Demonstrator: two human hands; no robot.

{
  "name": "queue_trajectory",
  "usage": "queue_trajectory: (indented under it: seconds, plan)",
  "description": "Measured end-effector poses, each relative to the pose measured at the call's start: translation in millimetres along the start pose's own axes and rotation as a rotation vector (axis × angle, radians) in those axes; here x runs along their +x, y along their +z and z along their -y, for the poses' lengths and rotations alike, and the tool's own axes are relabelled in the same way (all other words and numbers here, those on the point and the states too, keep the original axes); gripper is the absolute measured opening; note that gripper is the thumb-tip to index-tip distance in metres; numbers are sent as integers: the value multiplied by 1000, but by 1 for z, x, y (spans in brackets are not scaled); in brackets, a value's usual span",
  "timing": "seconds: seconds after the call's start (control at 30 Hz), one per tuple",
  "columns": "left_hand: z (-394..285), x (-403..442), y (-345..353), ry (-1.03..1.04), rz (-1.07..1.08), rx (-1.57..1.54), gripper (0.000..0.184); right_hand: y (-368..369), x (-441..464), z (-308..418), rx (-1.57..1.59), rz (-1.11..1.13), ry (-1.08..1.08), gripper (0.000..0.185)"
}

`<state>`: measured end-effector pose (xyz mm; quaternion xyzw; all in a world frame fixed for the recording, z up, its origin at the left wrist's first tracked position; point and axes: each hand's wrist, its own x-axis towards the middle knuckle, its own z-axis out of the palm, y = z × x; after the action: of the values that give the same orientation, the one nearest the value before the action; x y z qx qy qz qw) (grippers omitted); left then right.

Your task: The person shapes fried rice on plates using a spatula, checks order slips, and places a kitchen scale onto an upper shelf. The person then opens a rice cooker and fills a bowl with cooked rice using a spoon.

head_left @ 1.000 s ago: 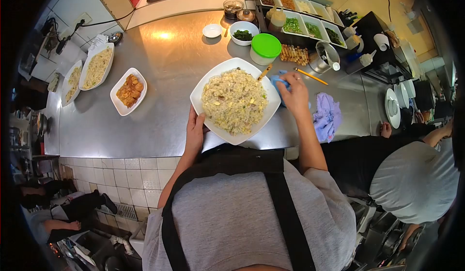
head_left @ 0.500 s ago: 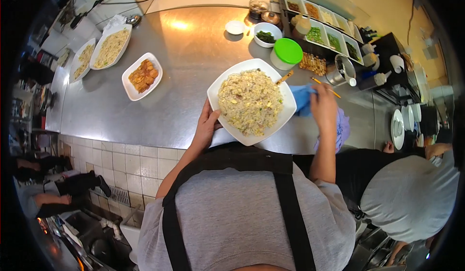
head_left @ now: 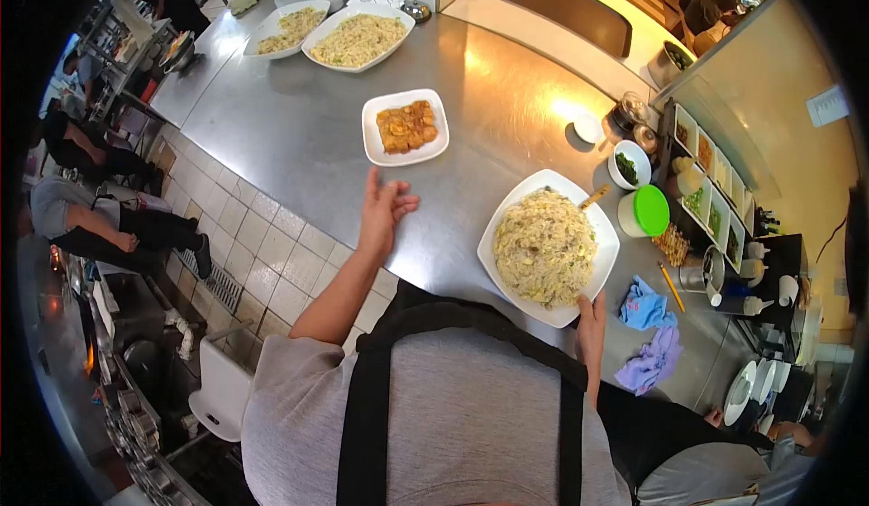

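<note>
Evidently, the right hand (head_left: 591, 320) grips the fried-rice bowl (head_left: 607, 231) by its rim near the steel counter (head_left: 303, 126) edge; the left hand (head_left: 384, 218), fingers loose and empty, hovers beside the square dish (head_left: 405, 159). Dish-handling seems underway, calling for level support.

Nothing legible before you
Pink marks (head_left: 635, 308) on the blue cloth (head_left: 648, 301) are too small for you to read.

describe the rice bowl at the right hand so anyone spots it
On the steel counter, look to the wearer's right hand. At it sits a big, squarish white bowl heaped with rice. Two other rice dishes stand at the counter's far left; only this one has a tan stick at its rim.
</note>
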<state>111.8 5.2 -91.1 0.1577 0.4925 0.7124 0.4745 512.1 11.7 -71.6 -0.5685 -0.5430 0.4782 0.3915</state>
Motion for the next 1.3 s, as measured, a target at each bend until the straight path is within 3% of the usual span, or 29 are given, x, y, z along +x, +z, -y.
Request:
queue_trajectory:
  seconds: [0.13, 0.33, 0.43, 0.67, 0.8, 0.9, 1.0, 1.03, 1.1, 1.23, 1.3]
  plan:
    - [-34, 42, -10, -34, 17, 135, 61, 39, 54, 23, -341, -73, -228, 51]
    - [-52, 87, -18, -39, 76, 142, 56, 100, 132, 84, -516, -92, -49, 50]
    - [-58, 126, -17, -25, 173, 161, 56, 119, 178, 76, -545, -179, -161, 51]
    - [-62, 221, 29, -109, 233, 206, 52, 148, 278, 94, -573, -353, -129, 49]
    - [-53, 297, 62, -165, 301, 248, 54, 149, 332, 117, -598, -362, -117, 39]
    - [-59, 326, 82, -214, 350, 183, 63, 143, 370, 132, -590, -261, 49, 38]
    - [-51, 334, 89, -174, 290, 111, 64, 128, 416, 142, -937, -279, -150, 54]
    - [-42, 336, 82, -111, 339, 143, 61, 121, 424, 170, -928, -266, -119, 61]
    - [-10, 340, 56, 16, 432, 203, 56, 103, 441, 230, -949, -373, -356, 60]
    - [-22, 242, 34, 482, 489, 754, 31, 75, 447, 380, -1135, -731, -730, 56]
    - [-13, 207, 19, 529, 467, 791, 26, 69, 427, 449, -1065, -834, -875, 55]
